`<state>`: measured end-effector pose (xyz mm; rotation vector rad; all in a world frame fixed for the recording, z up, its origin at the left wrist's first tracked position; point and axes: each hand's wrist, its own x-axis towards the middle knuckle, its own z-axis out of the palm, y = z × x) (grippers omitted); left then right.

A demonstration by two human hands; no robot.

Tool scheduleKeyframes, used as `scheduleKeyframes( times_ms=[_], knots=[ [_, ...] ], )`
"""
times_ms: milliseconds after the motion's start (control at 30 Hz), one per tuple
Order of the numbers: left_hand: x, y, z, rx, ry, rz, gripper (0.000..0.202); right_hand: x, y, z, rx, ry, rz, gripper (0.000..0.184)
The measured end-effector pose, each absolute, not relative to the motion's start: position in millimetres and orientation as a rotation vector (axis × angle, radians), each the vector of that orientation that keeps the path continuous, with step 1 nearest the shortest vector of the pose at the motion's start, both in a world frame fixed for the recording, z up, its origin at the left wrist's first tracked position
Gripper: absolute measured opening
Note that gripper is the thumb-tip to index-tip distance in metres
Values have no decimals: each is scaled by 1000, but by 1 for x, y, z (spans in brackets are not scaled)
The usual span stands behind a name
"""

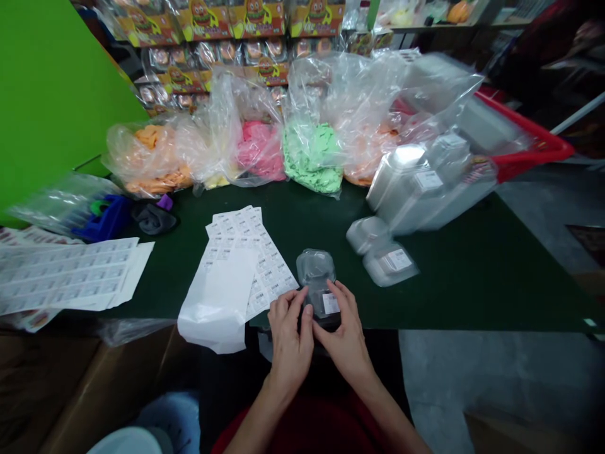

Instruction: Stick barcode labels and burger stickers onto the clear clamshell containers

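A small clear plastic clamshell box (316,272) lies open at the near edge of the dark green table (472,277), with a white label on its nearer half. My left hand (289,340) grips that nearer half from the left, fingers curled. From the right, my right hand (344,328) holds it too, fingertips resting on the label (330,304). Just left of the box lies a sheet of small printed labels (250,252) over a white backing sheet (222,296).
Two closed labelled clamshells (382,252) sit to the right. Behind them a large clear bag of boxes (435,170) leans on a red basket (534,145). Bags of orange, pink and green material (312,151) line the back. More label sheets (70,277) lie at left.
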<state>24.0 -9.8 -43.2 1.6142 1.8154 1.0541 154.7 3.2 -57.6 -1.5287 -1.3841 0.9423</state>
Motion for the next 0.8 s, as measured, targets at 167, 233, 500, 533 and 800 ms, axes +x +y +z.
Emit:
scheduleKeyframes(
  times_ms=[167,233,500,533,800],
  knots=[
    [23,-6,-57,1806,1738,997,42,166,3,-46,-1484,-1356,934,73],
    [22,-3,-64,1932,1772,902,43,185,8,-31,-1456,-1431,872,72],
    [22,-2,-71,2010,1817,950,43,308,90,2,-1637,-2034,378,68],
    [22,-4,-69,2003,1818,982,44,316,101,-3,-1671,-2096,397,68],
    [-52,3,-48,1949,2041,1182,43,305,90,-7,-1694,-1956,355,64]
  ],
)
